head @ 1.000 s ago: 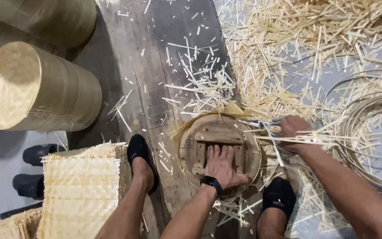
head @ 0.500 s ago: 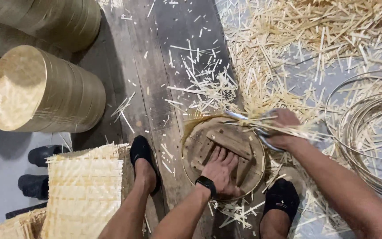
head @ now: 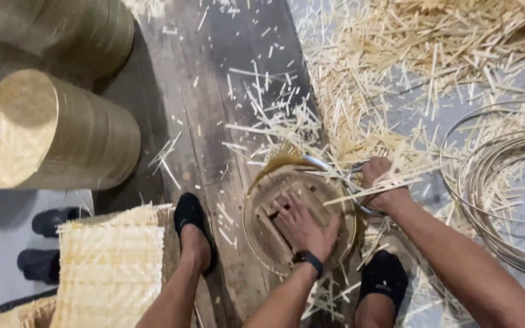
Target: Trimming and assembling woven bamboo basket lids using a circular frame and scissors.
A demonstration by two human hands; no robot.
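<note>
The left hand [head: 302,226] presses flat on a round woven basket base [head: 268,234] between two black-shoed feet, while the right hand [head: 379,182] grips scissors [head: 341,173] at its strip-fringed rim

My left hand [head: 302,226] lies flat, fingers spread, palm pressing down. My right hand [head: 381,182] is curled into a closed grip, forearm stretching back right.

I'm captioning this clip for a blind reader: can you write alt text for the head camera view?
Seen from above, a person's left hand presses flat on a round woven basket on the floor, while the right hand works scissors at its rim among scattered straw-coloured trimmings. A stack of finished round baskets and woven mats lie to the left.
</note>
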